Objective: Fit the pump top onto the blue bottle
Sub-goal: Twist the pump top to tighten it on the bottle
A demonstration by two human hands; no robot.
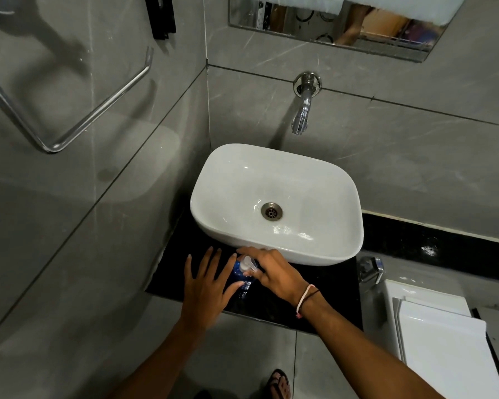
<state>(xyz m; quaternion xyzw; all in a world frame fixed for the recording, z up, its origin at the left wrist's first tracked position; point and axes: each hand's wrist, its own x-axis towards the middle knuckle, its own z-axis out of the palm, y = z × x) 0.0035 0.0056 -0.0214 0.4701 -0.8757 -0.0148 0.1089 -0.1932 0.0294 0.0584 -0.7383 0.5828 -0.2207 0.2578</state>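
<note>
Left hand (205, 286), fingers spread, steadies blue bottle (240, 276) at counter (314, 306) front edge, below sink (277, 254) — right hand (271, 273) pinches pump top (247, 264). Risk: cross-threading, bottle tipping off edge.

A white basin (275, 203) sits on a black counter (314, 298), its metal drain (271, 211) near the middle. A chrome tap (303, 106) juts from the grey tiled wall (401, 139) above it. A bent chrome towel rail (92, 116) hangs on the left wall (a mirror (329, 30) shows at the top). A white toilet lid (444, 341) lies at lower right.
</note>
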